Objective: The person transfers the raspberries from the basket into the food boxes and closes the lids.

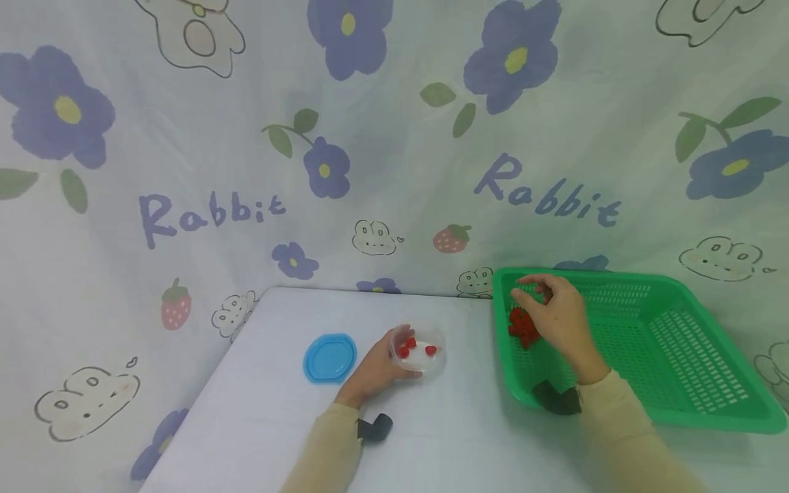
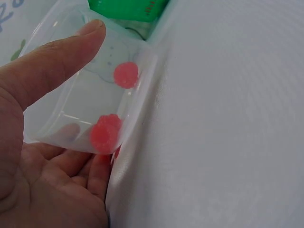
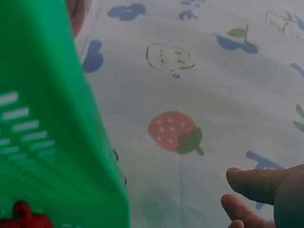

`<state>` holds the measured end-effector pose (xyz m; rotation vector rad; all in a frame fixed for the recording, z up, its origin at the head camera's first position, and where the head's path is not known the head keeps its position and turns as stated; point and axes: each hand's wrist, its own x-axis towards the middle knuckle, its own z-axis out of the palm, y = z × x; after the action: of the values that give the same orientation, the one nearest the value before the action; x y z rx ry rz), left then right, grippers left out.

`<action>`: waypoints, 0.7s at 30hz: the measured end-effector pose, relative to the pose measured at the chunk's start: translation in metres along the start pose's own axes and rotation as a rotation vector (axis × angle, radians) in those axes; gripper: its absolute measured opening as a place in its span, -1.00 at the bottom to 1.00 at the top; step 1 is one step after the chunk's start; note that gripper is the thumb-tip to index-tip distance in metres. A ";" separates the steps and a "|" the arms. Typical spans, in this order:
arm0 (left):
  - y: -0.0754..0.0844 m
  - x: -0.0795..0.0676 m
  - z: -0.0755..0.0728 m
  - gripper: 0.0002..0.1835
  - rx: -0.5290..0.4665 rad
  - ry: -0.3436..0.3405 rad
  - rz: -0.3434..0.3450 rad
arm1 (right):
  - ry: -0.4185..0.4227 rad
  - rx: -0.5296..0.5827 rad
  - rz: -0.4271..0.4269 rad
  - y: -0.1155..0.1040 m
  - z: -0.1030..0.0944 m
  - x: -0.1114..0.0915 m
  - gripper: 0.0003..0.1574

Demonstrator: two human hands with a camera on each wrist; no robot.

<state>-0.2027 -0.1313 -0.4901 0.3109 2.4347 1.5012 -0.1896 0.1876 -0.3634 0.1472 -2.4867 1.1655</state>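
Observation:
My left hand (image 1: 379, 366) grips a clear plastic tub (image 1: 422, 360) that stands on the table, thumb on one side and fingers round the other. Inside the tub lie several small red raspberries (image 2: 126, 75) with a bumpy surface. My right hand (image 1: 559, 318) is raised over the left side of a green basket (image 1: 733, 366). Its thumb and index finger are bent and a little apart, and I see nothing between them. Below it, a pile of red pieces (image 1: 522, 327) sits in the basket, partly hidden by the hand.
A blue lid (image 1: 330, 358) lies flat on the white table (image 1: 259, 411), left of the tub. Behind the table hangs a cloth (image 1: 382, 164) printed with flowers and rabbits. The basket's raised rim stands to the right of the tub.

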 end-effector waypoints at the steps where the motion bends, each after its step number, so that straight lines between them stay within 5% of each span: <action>1: 0.000 0.000 0.000 -0.01 -0.002 0.000 0.000 | -0.004 -0.004 0.000 0.002 -0.002 0.001 -0.63; 21: -0.003 0.001 0.000 -0.01 -0.001 -0.001 0.008 | -0.168 -0.139 0.019 0.052 -0.023 0.024 -0.50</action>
<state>-0.2041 -0.1322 -0.4927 0.3218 2.4347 1.5047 -0.2178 0.2402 -0.3777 0.1899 -2.7117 1.0207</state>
